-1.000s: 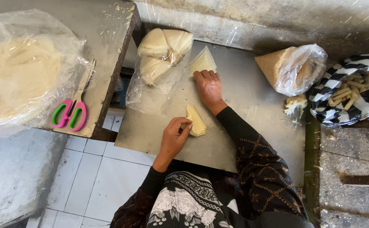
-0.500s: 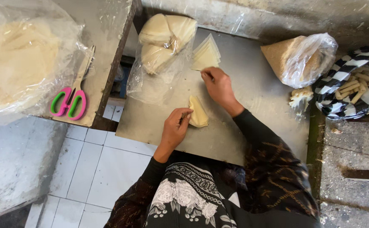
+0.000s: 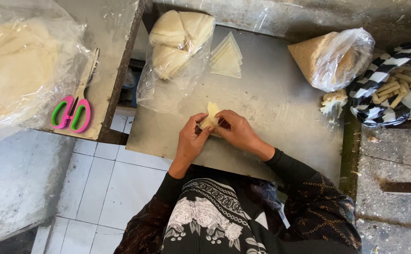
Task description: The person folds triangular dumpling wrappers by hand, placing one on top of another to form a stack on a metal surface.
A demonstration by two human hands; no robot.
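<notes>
Wrapper (image 3: 211, 116) pinched by both hands (image 3: 192, 141) (image 3: 237, 134) over table (image 3: 280, 108); thin sheet may tear if squeezed hard.

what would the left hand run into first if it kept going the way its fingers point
The left hand points up and slightly right, and already touches the pale wrapper piece. Past that, probably the stack of triangular wrappers, though depth is hard to judge.
</notes>
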